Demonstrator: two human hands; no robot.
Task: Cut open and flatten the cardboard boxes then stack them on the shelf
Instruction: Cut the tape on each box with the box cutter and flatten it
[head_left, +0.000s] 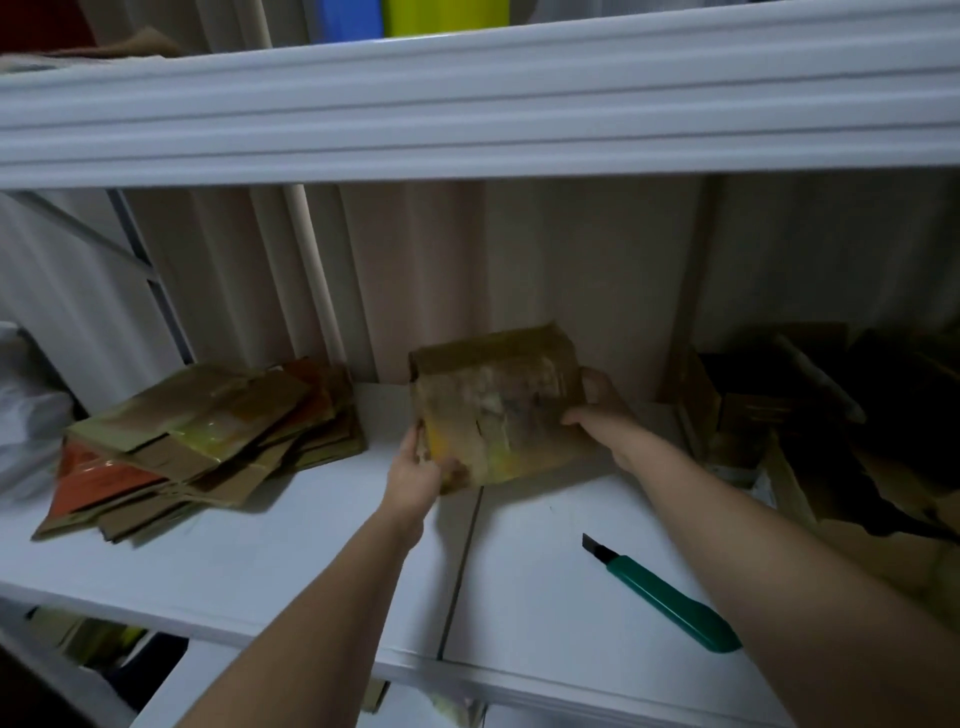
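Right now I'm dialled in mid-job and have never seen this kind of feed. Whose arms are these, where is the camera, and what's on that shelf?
There is no machine here: the arms belong to a person, and the single picture comes from a wide-angle camera on their head, looking forward and down. The left hand and the right hand each have a grip on one side of a worn cardboard box, held just above the white shelf; motion blur hides its finer details. To the left lies a stack of flattened cardboard. Near the right forearm a green utility knife lies on the shelf, untouched. At the far right sit more boxes in shadow, too dark to count.
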